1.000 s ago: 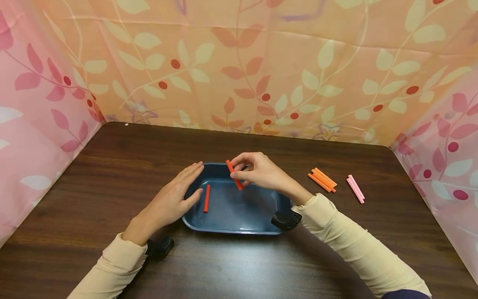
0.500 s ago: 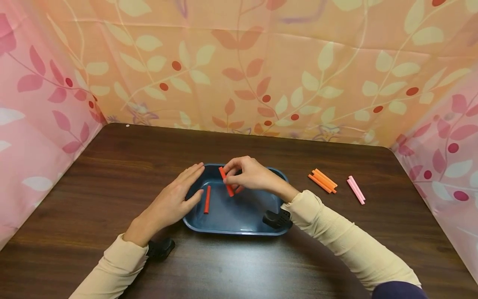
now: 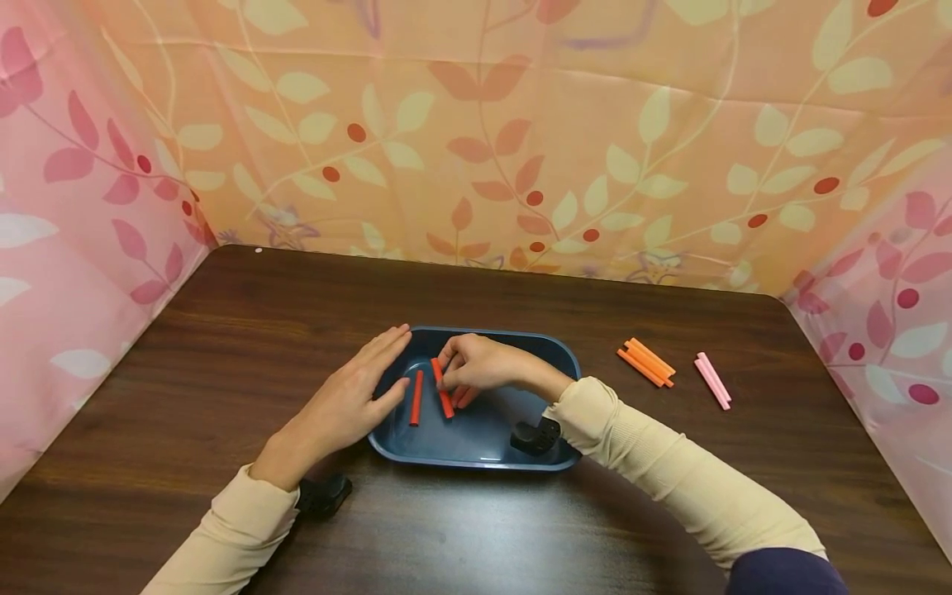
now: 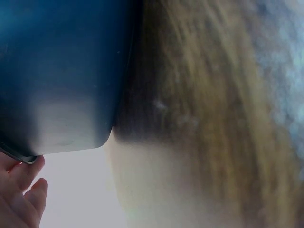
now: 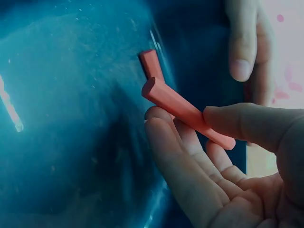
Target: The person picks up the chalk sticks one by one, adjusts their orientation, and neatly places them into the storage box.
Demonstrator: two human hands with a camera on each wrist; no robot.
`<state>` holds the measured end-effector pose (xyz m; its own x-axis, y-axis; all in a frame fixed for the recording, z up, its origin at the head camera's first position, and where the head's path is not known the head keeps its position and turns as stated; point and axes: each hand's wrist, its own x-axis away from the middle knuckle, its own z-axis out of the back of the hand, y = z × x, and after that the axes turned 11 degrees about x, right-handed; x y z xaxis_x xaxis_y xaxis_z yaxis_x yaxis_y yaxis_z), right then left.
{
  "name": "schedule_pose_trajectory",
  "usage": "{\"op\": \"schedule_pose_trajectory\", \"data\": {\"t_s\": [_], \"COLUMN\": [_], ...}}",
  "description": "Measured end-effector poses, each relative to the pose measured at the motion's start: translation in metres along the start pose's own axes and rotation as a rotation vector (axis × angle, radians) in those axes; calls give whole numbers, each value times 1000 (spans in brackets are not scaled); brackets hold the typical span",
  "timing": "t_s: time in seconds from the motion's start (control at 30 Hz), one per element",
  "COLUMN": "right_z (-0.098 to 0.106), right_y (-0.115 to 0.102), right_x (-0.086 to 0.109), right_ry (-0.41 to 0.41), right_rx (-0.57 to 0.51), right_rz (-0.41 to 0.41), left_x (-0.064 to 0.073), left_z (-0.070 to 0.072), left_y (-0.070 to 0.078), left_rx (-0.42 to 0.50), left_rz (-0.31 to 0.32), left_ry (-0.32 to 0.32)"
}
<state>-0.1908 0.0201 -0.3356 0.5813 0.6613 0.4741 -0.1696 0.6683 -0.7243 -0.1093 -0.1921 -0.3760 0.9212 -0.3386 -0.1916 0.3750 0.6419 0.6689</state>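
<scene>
Evidently for steadiness, the left hand [image 3: 338,397] lies straight-fingered along the left edge of a dark blue, plastic-looking rectangular tray [image 3: 476,464], thumb spread inward. The right hand [image 3: 487,364] pinches a slim red stick [image 5: 183,108] between thumb and fingers, both ends free, probably for easy aiming (whether it touches the tray's floor, I cannot tell). Just beside it, near that left edge, lies a matching red stick [image 3: 416,398]. On the dark wood-grain tabletop [image 3: 186,397], bright orange sticks [image 3: 645,364] and pale pink sticks [image 3: 712,382] sit toward the right edge, seemingly grouped by colour; leaf-patterned cloth [image 3: 416,58] hangs behind the back edge.
</scene>
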Motion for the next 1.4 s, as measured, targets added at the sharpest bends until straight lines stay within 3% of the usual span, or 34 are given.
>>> {"op": "schedule_pose_trajectory", "data": {"t_s": [0.47,0.7,1.4], "right_z": [-13,-15,-21], "right_y": [3,6,5], "right_x": [-11,-15,-21], "right_ry": [1,-24,-65], "right_rx": [-127,-238,-329], "right_rz": [9,-33,-67], "left_x": [-1,-2,-1], "left_z": [-1,-1,-1], "left_y": [0,-1,-1], "left_rx": [0,-15,-9], "left_rz": [-6,-27,-13], "left_ry": [-2,15,11]}}
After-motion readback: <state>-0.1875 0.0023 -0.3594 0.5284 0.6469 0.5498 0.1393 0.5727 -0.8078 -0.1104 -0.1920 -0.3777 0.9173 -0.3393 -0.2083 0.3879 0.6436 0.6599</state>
